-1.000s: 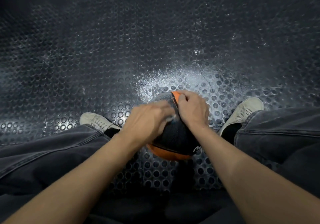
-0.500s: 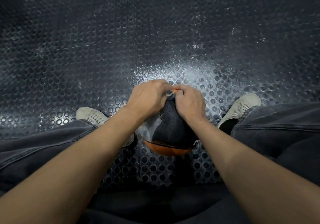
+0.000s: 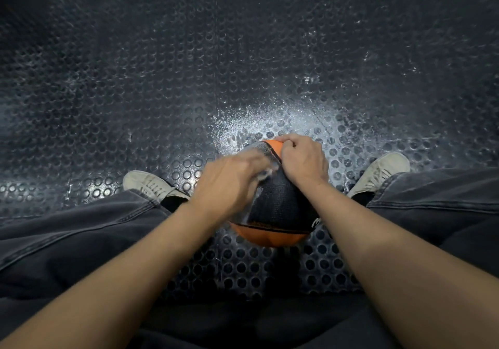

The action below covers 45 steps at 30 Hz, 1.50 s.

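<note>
Floor: we are looking down on a dark studded rubber floor (image 3: 162,78), which is fading to black at the far edge; a pale scuffed patch is shining just beyond the ball.
Jeans: dark grey jeans (image 3: 81,230) are filling both lower corners, and the frame is cutting them off at the bottom.
Ball: an orange ball (image 3: 270,236) is sitting on the floor between the feet, near the middle of the view. Being round, it is showing no long axis. We are seeing only an orange strip on its near underside and a sliver at its far top.
Mesh cover: a black mesh cover (image 3: 280,200) is hiding most of the ball. Its dark hem is running across the near side, and a second edge is running from the far top toward us.
Left hand: the left hand (image 3: 229,184) is smearing into blur over the cover's pale left edge; we cannot tell whether it is gripping anything.
Right hand: the right hand (image 3: 302,159) is pinching the cover's edge at the far top of the ball, fingers curled.
Shoes: a pale left shoe (image 3: 147,182) and right shoe (image 3: 380,170) are pointing outward, their heels hidden under the jeans.
</note>
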Available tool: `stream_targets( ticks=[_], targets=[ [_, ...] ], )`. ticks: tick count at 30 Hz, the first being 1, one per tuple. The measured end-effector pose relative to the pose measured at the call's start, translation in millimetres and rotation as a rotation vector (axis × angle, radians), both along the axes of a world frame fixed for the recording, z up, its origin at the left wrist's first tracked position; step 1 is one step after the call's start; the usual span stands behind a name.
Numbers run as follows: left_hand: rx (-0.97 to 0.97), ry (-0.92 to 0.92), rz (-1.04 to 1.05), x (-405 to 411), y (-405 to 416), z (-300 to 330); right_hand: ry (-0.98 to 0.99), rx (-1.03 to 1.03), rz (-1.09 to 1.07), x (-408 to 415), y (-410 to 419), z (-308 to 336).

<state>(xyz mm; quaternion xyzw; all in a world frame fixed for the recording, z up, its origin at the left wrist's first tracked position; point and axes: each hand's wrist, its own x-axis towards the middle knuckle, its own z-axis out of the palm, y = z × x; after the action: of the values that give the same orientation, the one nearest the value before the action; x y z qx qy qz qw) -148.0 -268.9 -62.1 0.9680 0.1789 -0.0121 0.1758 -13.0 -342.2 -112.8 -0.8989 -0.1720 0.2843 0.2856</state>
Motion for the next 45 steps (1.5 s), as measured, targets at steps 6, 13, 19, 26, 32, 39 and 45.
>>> stream_targets(
  ticks=[6, 13, 19, 26, 32, 39, 45],
  targets=[
    [0.005, -0.016, -0.047, -21, -10, 1, 0.008, 0.016, 0.074, 0, -4, 1],
    [-0.010, -0.035, 0.056, -17, -16, -3, 0.020, -0.005, -0.108, 6, 2, -2],
    [0.026, -0.047, 0.124, 4, -6, -6, 0.001, 0.013, -0.077, -1, 2, -1],
    [-0.039, -0.021, 0.047, -30, -22, -1, 0.031, 0.000, -0.105, 7, -3, -2],
    [0.032, -0.002, 0.178, 20, -8, -7, -0.021, 0.019, -0.042, -8, -3, 0],
    [-0.035, -0.060, -0.141, -34, -25, 1, 0.012, 0.000, -0.071, 0, -4, 2],
    [0.063, 0.020, 0.108, 31, 5, -6, -0.010, 0.046, -0.053, -14, -4, -2]
  ],
)
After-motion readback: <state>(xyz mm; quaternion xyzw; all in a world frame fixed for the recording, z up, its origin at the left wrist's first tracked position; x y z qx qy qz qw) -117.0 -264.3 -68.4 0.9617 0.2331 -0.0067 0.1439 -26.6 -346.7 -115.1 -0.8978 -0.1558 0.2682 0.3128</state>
